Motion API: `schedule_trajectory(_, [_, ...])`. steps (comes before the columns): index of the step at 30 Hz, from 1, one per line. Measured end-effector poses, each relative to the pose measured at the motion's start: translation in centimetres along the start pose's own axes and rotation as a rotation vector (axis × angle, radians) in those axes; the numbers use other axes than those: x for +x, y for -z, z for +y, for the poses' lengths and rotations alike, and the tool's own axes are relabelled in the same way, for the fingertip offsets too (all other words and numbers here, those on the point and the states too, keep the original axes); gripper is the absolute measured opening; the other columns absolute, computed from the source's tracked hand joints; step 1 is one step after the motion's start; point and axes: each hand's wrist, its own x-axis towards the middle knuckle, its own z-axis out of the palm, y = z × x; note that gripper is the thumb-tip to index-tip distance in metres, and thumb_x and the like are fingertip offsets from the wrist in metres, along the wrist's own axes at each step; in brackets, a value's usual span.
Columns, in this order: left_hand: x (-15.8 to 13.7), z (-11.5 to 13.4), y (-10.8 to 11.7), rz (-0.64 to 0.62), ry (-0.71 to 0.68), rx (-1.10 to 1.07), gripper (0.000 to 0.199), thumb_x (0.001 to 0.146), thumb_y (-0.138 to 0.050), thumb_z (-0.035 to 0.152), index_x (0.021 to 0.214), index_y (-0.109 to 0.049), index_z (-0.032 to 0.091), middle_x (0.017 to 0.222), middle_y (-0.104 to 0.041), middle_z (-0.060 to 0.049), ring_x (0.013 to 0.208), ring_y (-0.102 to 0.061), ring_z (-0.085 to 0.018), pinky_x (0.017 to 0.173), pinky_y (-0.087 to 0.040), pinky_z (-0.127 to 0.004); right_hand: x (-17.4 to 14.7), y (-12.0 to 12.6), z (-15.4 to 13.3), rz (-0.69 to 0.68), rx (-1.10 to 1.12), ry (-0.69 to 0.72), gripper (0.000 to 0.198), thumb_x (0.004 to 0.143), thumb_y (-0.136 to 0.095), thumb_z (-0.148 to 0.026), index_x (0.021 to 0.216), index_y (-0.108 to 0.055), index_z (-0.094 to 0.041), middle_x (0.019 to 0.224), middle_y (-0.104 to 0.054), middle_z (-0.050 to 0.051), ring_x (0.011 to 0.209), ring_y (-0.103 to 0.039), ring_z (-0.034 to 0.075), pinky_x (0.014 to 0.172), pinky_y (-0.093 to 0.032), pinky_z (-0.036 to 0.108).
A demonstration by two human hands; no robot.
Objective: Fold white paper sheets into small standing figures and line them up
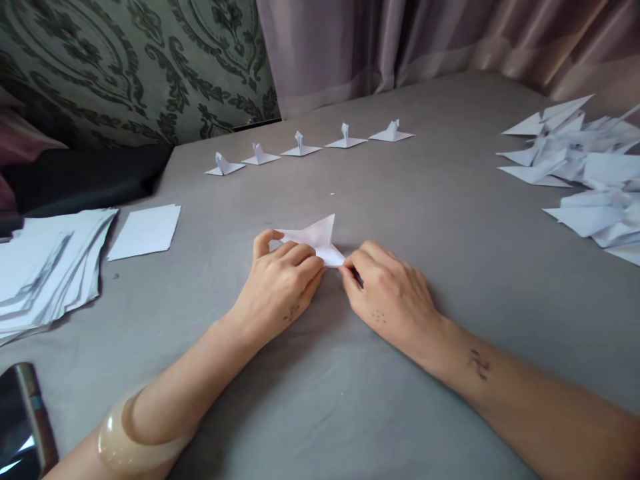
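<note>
A white folded paper figure (317, 235) with pointed corners is held low over the grey cloth, between my two hands. My left hand (287, 273) is closed on its left part, the fingers curled over the paper and hiding some of it. The tip of its lower right point is pinched between the thumb and forefinger of my right hand (385, 280). Beyond my hands stands a row of several small folded paper figures (301, 147), each with flat points and an upright middle.
At the left lie a stack of white paper sheets (55, 267) and a separate small sheet pile (146, 231). A phone (23, 420) rests at the lower left corner. Several folded papers (585, 157) are heaped at the right. A black cloth (90, 177) lies at the back left.
</note>
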Motion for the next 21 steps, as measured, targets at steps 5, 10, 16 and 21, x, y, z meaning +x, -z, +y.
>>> schedule_trajectory(5, [-0.2,0.4,0.5,-0.028,-0.049,0.077,0.028,0.094,-0.045,0.016,0.073,-0.062,0.019,0.070,-0.066,0.001,0.066,-0.060,-0.014,0.097,-0.033,-0.043,-0.4,0.2,0.3,-0.004,0.036,0.037,0.020,0.094,-0.049,-0.021,0.079,-0.062,-0.020,0.080,-0.063,0.002,0.070,-0.057,0.015,0.062,-0.033,0.031])
schedule_trajectory(10, [-0.3,1.2,1.5,-0.122,0.013,0.077,0.027,0.095,-0.045,0.018,0.077,-0.065,0.019,0.070,-0.064,0.000,0.069,-0.061,-0.016,0.095,-0.033,-0.044,-0.5,0.4,0.3,0.008,0.059,0.072,0.019,0.092,-0.052,-0.018,0.077,-0.064,-0.019,0.075,-0.060,0.001,0.067,-0.054,0.014,0.062,-0.034,0.030])
schedule_trajectory(16, [0.0,1.3,1.8,-0.183,0.127,0.021,0.025,0.096,-0.044,0.021,0.083,-0.066,0.019,0.080,-0.068,-0.002,0.080,-0.063,-0.018,0.096,-0.029,-0.047,-0.6,0.3,0.2,0.012,0.096,0.019,0.017,0.092,-0.053,-0.022,0.080,-0.064,-0.020,0.076,-0.060,-0.001,0.067,-0.054,0.014,0.062,-0.033,0.029])
schedule_trajectory(21, [0.0,1.1,1.0,-0.155,0.190,-0.012,0.023,0.095,-0.046,0.024,0.081,-0.065,0.019,0.081,-0.069,-0.001,0.086,-0.063,-0.019,0.099,-0.026,-0.048,-0.4,0.1,0.0,0.037,0.081,0.006,0.020,0.093,-0.050,-0.023,0.078,-0.062,-0.020,0.076,-0.061,0.001,0.066,-0.054,0.014,0.061,-0.031,0.029])
